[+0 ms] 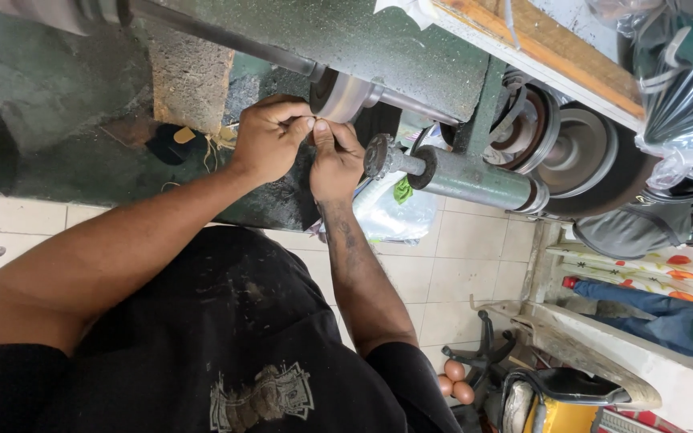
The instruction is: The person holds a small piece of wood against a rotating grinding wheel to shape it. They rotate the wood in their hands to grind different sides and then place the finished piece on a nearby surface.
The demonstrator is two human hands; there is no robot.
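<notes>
Left hand: your left hand point(270, 136) is curled, its thumb and forefinger pinched together on something too small to make out, right at the pale buffing wheel point(345, 96).
Right hand: your right hand point(335, 160) sits just beside the left, thumb pointing up and touching the left fingertips; its fingers are folded in, pinching the same tiny piece, which you cannot identify from here.
Held piece: hidden between the fingertips of both hands, touching or nearly touching the wheel's rim.
Buffing wheel: mounted on a long steel shaft point(226, 40) running from the far left toward the right, under the green machine housing point(362, 40).
Spindle: a second grey spindle point(459, 175) with a dark disc end lies just right of your right hand.
Pulleys: large wheels point(579, 152) stand further right.
Floor: pale tiles point(459, 265) lie below, with a plastic bag point(395, 212) near the spindle.
Clothing: your dark printed shirt point(226, 353) fills the near foreground.
</notes>
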